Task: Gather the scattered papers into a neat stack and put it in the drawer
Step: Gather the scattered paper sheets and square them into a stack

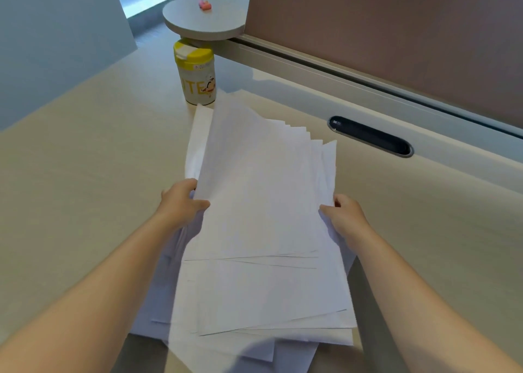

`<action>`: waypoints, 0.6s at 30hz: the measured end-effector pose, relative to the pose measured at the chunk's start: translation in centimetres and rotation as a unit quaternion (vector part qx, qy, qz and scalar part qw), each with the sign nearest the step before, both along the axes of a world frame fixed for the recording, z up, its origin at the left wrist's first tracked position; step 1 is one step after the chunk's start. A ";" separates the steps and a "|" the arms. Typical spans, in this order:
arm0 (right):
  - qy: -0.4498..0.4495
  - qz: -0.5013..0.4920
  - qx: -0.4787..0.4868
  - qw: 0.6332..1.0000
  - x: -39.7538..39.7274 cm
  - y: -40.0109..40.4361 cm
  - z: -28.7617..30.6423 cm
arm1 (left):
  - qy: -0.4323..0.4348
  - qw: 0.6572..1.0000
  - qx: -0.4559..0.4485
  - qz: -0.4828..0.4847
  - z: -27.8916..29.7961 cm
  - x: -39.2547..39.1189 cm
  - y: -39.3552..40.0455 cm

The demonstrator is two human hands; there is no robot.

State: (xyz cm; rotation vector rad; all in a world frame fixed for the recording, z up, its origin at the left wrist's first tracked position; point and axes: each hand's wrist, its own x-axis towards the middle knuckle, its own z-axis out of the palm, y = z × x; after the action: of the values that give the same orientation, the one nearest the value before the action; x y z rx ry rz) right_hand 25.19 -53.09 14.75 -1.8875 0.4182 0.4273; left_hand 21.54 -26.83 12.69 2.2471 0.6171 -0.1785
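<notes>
Pale and wide, the desk [93, 157] fills most of the view, backed by a brownish partition panel [396, 38] with a grey rail along its foot. I place everything else relative to the paper stack [263, 217], which lies on the desk directly in front of the person, its near end reaching over the desk's front edge.

That stack is the largest loose thing here: many white sheets, already overlapped but not squared. Far corners fan out in steps toward the partition, and near edges sit staggered, with a few sheets skewed lower down. No drawer is in view, so by my judgement the gathering step is still in hand and the stowing is not yet begun.

Both hands flank the stack at its middle. The left hand [181, 203] is closed on the stack's left edge, thumb on top and fingers tucked under, lifting the upper sheets slightly. The right hand [343, 217] pinches the right edge the same way. Holding opposite edges like this likely serves to draw the sheets inward and let them be tapped level.

Beyond the stack's right far corner, a dark oval cable slot [370, 136] is set into the desk. Just past the stack's far left corner stands a canister [196, 75] with a yellow lid, shut; its contents cannot be seen. Further beyond, a round shelf [203, 19] carries a small pink object [205, 5], too small to identify.
</notes>
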 end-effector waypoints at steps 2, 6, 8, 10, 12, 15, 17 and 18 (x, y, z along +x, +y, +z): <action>0.001 -0.043 0.105 0.994 0.2 0.2 -0.1 | -0.012 0.997 -0.074 -0.007 -0.1 0.0 -0.8; -0.036 -0.038 -0.087 0.995 0.1 -0.6 0.2 | -0.024 0.987 -0.156 0.026 -0.3 -0.4 -1.4; -0.030 -0.031 -0.153 0.987 -0.1 -1.1 0.5 | -0.021 0.991 -0.118 0.058 -0.3 -0.6 -1.3; 0.000 -0.064 0.003 0.998 -0.8 -0.8 0.7 | 0.023 0.998 -0.040 0.053 0.0 -1.0 -1.4; 0.060 -0.079 0.141 0.985 -1.5 -0.4 0.4 | 0.064 0.997 0.035 0.026 0.2 -1.4 -1.8; 0.113 -0.036 0.118 0.986 -2.3 0.3 -0.2 | 0.074 0.994 0.079 -0.008 -0.1 -2.1 -2.5; 0.117 -0.004 0.050 0.992 -2.5 0.7 -0.3 | 0.066 0.996 0.063 -0.020 -0.5 -2.5 -1.9; 0.112 0.003 0.037 0.993 -2.6 0.9 -0.1 | 0.053 0.998 0.036 -0.017 -0.6 -2.7 -1.4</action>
State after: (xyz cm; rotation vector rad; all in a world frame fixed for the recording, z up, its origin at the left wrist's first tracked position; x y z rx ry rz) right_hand 22.63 -52.14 14.63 -1.7750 0.5381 0.6548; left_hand 18.82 -28.28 12.05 2.3310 0.6503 -0.2977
